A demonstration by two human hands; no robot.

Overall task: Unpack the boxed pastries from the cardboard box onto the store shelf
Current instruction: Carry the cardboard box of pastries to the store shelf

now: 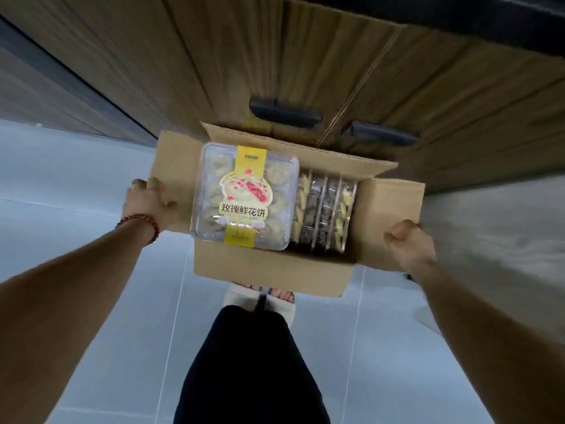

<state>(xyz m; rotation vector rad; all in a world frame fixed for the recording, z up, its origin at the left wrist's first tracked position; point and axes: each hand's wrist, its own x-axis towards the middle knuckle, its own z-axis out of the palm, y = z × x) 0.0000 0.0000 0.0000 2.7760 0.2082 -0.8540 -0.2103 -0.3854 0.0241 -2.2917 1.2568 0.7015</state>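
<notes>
The left hand (149, 203) and right hand (409, 243) are each clamping a side flap of the cardboard box (269, 270), apparently keeping it level. Between them a pastry box (244, 194) is lying flat over upright packs (324, 215).

A single wide-angle camera rides on the person's head, tipped steeply down at the open cardboard box (269, 270) close below. It faces wood-fronted cabinet doors (275, 56) ahead, and the tiled floor (91, 332) and feet (286, 296) lie directly underneath.
</notes>
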